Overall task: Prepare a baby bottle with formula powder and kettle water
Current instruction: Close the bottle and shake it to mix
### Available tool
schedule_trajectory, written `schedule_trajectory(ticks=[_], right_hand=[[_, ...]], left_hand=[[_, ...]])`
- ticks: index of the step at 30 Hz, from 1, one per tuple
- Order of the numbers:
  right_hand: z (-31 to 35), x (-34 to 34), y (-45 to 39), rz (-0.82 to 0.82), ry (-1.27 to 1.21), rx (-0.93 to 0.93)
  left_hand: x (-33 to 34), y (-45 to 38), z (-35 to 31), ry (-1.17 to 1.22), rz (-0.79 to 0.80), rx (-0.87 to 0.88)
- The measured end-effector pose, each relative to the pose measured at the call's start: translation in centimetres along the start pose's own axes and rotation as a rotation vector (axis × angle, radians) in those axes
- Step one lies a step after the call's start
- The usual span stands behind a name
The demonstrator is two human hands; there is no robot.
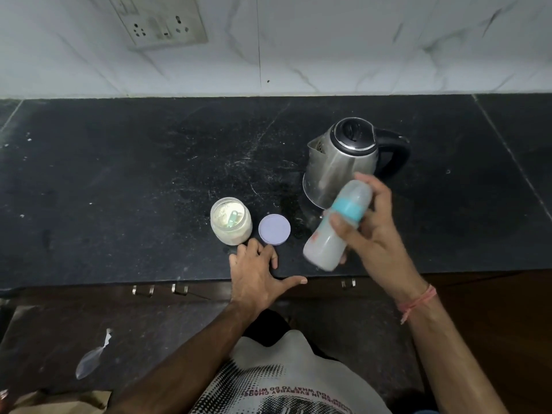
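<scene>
Nearly done: right hand (369,231) grips the capped baby bottle (337,225), milky inside, tilted at centre right before the kettle (343,162); left hand (257,273) flat on the table (119,174); formula jar (230,225) remains uncapped
</scene>
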State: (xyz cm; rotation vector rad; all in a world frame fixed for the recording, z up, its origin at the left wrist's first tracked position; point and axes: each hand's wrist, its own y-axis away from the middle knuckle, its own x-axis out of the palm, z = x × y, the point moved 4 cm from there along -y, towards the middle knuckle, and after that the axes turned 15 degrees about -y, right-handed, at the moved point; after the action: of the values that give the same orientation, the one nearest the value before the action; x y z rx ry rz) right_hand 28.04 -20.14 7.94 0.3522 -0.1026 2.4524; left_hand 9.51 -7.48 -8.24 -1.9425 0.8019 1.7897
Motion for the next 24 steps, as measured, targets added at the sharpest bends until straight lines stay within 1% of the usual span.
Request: schedule_trajectory(ticks=[1, 3, 4, 6, 7, 10, 11, 13, 14, 16, 17, 19, 20, 22, 23, 24], right_hand=[[-0.1, 0.2, 0.2, 0.000, -0.004, 0.004], [0.0, 0.0, 0.2, -0.121, -0.060, -0.033], [-0.1, 0.0, 0.1, -0.124, -0.066, -0.022], [-0.6, 0.6, 0.2, 0.016, 0.003, 0.047], [-1.0, 0.7, 0.5, 0.048, 0.022, 0.066], [-1.6, -0.2, 1.5, -0.141, -0.100, 0.035], [-2.0, 0.1, 1.7, -0.122, -0.096, 0.068], [-3.4, 0.9, 2.4, 0.002, -0.029, 0.135], [-3.9, 1.0, 2.7, -0.024, -0.038, 0.117], [-4.0, 0.5, 2.7, -0.169, -0.105, 0.067], [-4.1, 0.6, 2.5, -0.159, -0.110, 0.082], [-4.2, 1.4, 2.4, -0.034, -0.055, 0.129], [-4.3, 1.5, 2.4, -0.034, -0.053, 0.109], [-3.9, 1.0, 2.3, -0.150, -0.115, 0.043], [-3.9, 0.8, 2.1, -0.154, -0.127, 0.043], [-3.9, 1.1, 2.0, -0.109, -0.109, 0.075]], left_hand=[[0.0, 0.0, 0.0, 0.000, -0.002, 0.006], [-0.1, -0.3, 0.0, -0.004, 0.002, 0.003], [-0.1, -0.3, 0.0, -0.007, 0.009, -0.004], [0.0, -0.2, 0.0, -0.009, 0.007, -0.009], [0.0, -0.2, 0.0, -0.009, -0.002, -0.007], [0.3, -0.4, 0.1, -0.011, -0.009, -0.006], [0.3, -0.3, 0.1, 0.003, -0.012, -0.006], [0.3, -0.2, 0.1, 0.038, -0.027, 0.009], [0.4, -0.2, 0.1, 0.039, -0.027, 0.013], [0.4, -0.2, 0.2, 0.022, -0.013, -0.003], [0.3, -0.2, 0.2, 0.026, -0.009, -0.011], [0.2, -0.1, 0.1, 0.047, -0.011, 0.002], [0.3, -0.1, 0.1, 0.042, -0.005, 0.008], [0.4, -0.2, 0.2, 0.015, 0.010, -0.005], [0.4, -0.2, 0.2, 0.017, 0.004, -0.013], [0.4, -0.1, 0.2, 0.034, -0.010, -0.009]])
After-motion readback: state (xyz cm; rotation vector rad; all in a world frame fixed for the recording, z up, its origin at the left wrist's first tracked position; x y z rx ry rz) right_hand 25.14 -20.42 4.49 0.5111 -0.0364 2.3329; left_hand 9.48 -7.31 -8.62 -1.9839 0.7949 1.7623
